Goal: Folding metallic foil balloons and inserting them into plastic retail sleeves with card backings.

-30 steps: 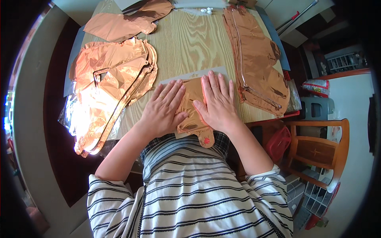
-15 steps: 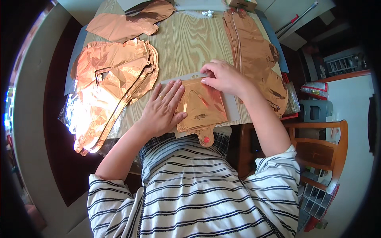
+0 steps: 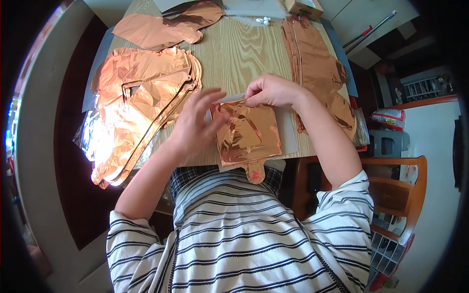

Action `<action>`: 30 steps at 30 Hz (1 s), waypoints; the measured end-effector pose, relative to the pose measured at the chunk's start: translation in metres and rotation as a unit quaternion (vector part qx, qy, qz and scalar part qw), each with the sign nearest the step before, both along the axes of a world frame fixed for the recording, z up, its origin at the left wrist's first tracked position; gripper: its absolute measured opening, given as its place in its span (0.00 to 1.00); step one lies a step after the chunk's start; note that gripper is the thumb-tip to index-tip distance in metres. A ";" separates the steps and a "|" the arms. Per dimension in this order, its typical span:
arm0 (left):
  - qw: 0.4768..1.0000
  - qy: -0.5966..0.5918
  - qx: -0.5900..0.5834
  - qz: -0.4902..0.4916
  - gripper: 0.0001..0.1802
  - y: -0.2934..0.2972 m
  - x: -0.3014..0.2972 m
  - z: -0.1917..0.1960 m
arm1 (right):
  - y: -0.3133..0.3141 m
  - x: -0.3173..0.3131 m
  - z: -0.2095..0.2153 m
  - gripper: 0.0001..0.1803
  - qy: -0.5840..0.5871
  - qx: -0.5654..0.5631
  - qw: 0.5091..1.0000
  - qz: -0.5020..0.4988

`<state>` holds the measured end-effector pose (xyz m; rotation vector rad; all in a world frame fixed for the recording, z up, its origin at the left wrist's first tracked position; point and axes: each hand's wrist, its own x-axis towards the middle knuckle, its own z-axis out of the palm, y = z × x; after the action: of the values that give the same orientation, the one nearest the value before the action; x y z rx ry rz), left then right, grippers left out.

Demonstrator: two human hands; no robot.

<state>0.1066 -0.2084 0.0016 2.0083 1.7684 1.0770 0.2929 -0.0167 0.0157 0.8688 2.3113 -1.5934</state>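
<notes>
A copper-coloured foil balloon (image 3: 249, 134), folded into a square, lies at the near table edge on a pale flat sheet (image 3: 289, 132). Its tab with a red spot hangs over the edge toward my striped top. My right hand (image 3: 276, 92) pinches the far edge of the folded foil between thumb and fingers. Blurred by motion, my left hand (image 3: 193, 122) hovers at the left side of the square, its fingers stretched out and apart, holding nothing that I can see.
Flat copper foil balloons are stacked at the left (image 3: 141, 88), and more lie along the right side (image 3: 320, 68). Another foil balloon (image 3: 161, 27) is at the far left. Small white pieces (image 3: 264, 21) and a cardboard box (image 3: 304, 7) sit at the back; a wooden chair (image 3: 415, 195) stands right.
My left hand has lifted off the folded foil, moving slightly left. My right hand now pinches the foil's far edge, and the foil's surface has shifted and creased differently.
</notes>
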 end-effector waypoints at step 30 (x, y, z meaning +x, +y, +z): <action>0.897 -0.277 -0.334 0.079 0.31 0.015 0.019 0.010 | 0.006 0.031 -0.012 0.12 0.020 0.149 0.986 -0.068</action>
<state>0.1256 -0.1931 0.0120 1.0369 1.6765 0.8053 0.3240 -0.0107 0.0038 1.0894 2.6140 -1.3437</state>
